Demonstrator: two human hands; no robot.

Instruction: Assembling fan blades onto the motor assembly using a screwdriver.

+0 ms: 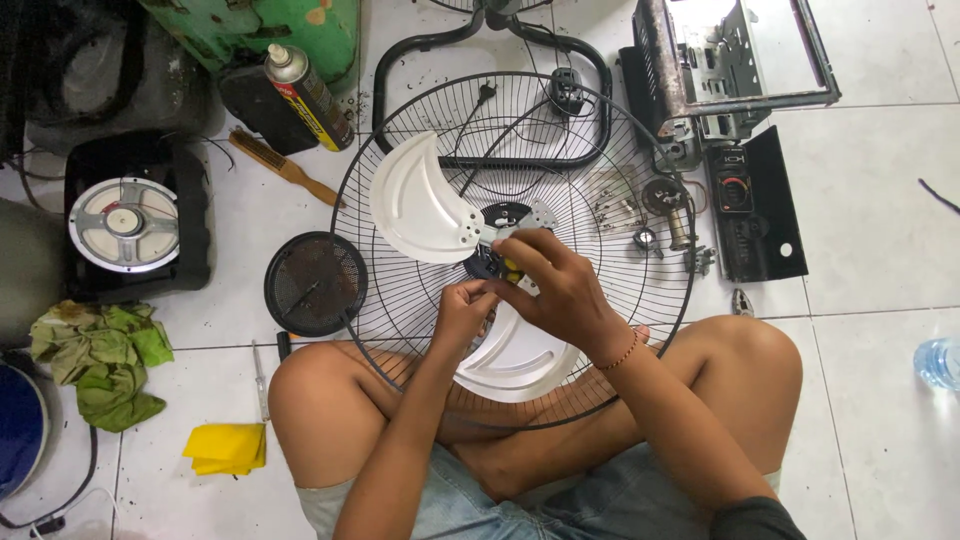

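Observation:
A round black wire fan guard (640, 180) lies on the tiled floor, resting against my crossed legs. On it sits a fan hub with white blades: one blade (415, 205) points up-left, another (515, 360) lies under my wrists. My right hand (560, 285) grips a yellow-handled tool (511, 266) pressed onto the black hub (483, 264). My left hand (462, 308) pinches the hub's edge from below, fingers closed on it. The tool's tip is hidden by my fingers.
Around the guard lie a spray can (308, 95), a wooden brush (283, 165), a round black mesh filter (315, 284), a speaker (124, 222), green rags (100, 355), a yellow cloth (227, 447), a black fan base (500, 60), a metal frame (735, 65), small motor parts (665, 205) and a water bottle (938, 362).

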